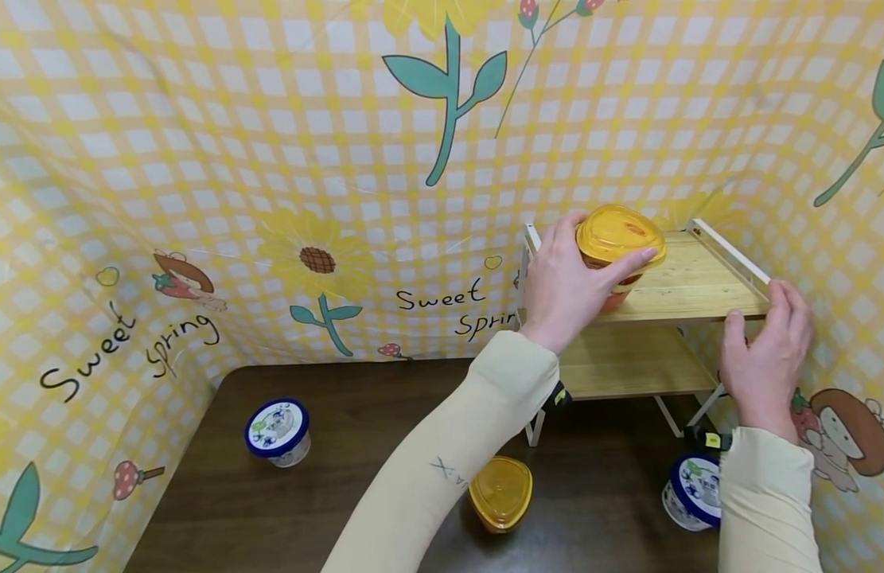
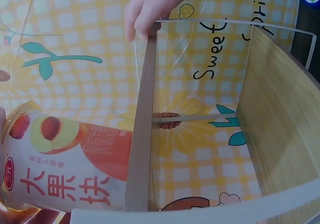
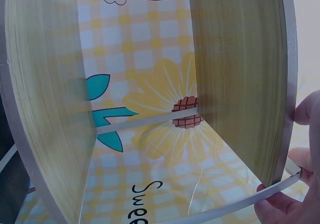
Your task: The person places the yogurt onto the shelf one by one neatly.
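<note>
My left hand (image 1: 565, 278) grips a yogurt cup (image 1: 617, 227) with a domed yellow lid at the left front of the rack's upper shelf (image 1: 699, 274). In the left wrist view the yogurt cup (image 2: 70, 159) shows a peach, a strawberry and red characters, its base against the upper board. At the right front corner of the two-tier rack, my right hand (image 1: 767, 354) holds the frame. The right wrist view has the fingers (image 3: 277, 209) curled about the white rail where it meets the board.
A second yellow-lidded cup (image 1: 500, 493) stands on the dark table (image 1: 370, 446), near the left forearm. One blue-lidded tub (image 1: 277, 434) is at the left; another blue-lidded tub (image 1: 692, 493) is partly hidden by the right sleeve. Checked cloth (image 1: 327, 159) hangs close behind the rack.
</note>
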Action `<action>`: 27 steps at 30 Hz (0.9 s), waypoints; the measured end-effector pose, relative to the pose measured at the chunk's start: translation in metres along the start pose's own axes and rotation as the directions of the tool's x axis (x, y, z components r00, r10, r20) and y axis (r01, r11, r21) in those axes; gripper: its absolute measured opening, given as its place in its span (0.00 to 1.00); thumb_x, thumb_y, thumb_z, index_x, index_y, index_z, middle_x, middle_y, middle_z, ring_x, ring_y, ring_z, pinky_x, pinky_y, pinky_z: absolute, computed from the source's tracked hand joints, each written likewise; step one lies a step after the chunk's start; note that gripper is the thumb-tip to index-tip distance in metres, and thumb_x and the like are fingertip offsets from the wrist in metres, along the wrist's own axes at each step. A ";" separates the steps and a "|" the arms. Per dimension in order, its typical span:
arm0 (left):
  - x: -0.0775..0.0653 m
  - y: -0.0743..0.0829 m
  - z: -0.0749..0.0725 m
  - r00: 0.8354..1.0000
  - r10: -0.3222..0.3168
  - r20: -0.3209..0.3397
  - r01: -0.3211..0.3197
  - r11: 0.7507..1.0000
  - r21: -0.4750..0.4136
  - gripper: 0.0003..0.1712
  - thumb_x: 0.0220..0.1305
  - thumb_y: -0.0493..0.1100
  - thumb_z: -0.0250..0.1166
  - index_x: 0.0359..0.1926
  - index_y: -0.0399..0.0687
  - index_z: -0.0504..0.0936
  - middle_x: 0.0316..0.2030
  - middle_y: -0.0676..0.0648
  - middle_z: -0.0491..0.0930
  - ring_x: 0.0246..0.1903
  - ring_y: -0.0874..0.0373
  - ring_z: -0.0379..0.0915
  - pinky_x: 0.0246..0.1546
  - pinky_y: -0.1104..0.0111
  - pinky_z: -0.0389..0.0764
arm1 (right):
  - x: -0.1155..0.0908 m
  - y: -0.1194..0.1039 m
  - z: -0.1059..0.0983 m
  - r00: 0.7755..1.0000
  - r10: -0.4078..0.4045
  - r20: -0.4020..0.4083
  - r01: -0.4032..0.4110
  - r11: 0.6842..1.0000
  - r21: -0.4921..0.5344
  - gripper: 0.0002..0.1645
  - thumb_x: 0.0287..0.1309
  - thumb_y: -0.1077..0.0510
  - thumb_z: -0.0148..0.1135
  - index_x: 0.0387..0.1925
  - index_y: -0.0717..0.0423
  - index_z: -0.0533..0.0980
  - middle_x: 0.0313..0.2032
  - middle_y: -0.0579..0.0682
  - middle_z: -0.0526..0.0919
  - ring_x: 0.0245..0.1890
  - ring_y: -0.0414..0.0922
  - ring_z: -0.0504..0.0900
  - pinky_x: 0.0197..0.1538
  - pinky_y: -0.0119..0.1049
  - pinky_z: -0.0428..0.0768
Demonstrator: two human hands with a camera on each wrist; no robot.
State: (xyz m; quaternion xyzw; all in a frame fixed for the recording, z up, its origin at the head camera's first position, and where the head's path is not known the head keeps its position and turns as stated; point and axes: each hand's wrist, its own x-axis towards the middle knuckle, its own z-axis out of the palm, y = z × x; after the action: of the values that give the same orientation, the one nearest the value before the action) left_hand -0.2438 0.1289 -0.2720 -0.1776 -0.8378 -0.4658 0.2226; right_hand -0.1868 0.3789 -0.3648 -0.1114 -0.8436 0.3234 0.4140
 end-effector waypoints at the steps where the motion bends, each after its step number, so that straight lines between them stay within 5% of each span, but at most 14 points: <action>1: 0.000 0.000 0.001 1.000 -0.004 -0.001 0.004 1.000 -0.003 0.52 0.52 0.78 0.68 0.68 0.53 0.71 0.56 0.58 0.74 0.53 0.62 0.73 0.50 0.68 0.77 | 0.000 0.000 0.000 1.000 -0.001 -0.001 0.001 1.000 0.000 0.38 0.71 0.51 0.51 0.77 0.58 0.59 0.74 0.53 0.57 0.74 0.51 0.53 0.75 0.45 0.49; 8: 0.000 0.001 0.008 0.999 -0.047 0.000 0.047 0.999 0.005 0.53 0.53 0.80 0.65 0.72 0.56 0.68 0.60 0.56 0.74 0.55 0.59 0.75 0.48 0.64 0.79 | 0.001 0.002 0.001 1.000 0.010 0.021 -0.010 1.000 0.001 0.38 0.71 0.52 0.50 0.78 0.58 0.57 0.75 0.53 0.55 0.74 0.52 0.51 0.75 0.47 0.49; 16: 0.000 -0.001 0.016 0.998 0.037 0.041 -0.043 0.990 0.138 0.55 0.61 0.77 0.61 0.76 0.47 0.62 0.67 0.49 0.71 0.63 0.55 0.71 0.60 0.62 0.73 | 0.000 0.003 0.000 1.000 0.006 0.015 -0.006 1.000 -0.008 0.38 0.72 0.51 0.51 0.78 0.58 0.57 0.75 0.52 0.56 0.74 0.51 0.52 0.75 0.46 0.49; 27: 0.000 -0.003 0.011 0.999 0.006 0.049 -0.011 0.995 0.098 0.61 0.54 0.81 0.62 0.77 0.52 0.57 0.65 0.53 0.69 0.62 0.58 0.67 0.63 0.64 0.68 | 0.001 0.003 0.000 1.000 0.016 0.017 -0.016 1.000 -0.006 0.38 0.72 0.51 0.50 0.78 0.58 0.57 0.75 0.52 0.55 0.74 0.50 0.51 0.75 0.46 0.48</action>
State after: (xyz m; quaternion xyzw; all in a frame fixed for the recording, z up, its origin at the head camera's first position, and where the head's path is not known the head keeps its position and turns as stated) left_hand -0.2476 0.1368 -0.2790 -0.1812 -0.8641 -0.4187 0.2126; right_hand -0.1877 0.3811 -0.3662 -0.1165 -0.8472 0.3251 0.4037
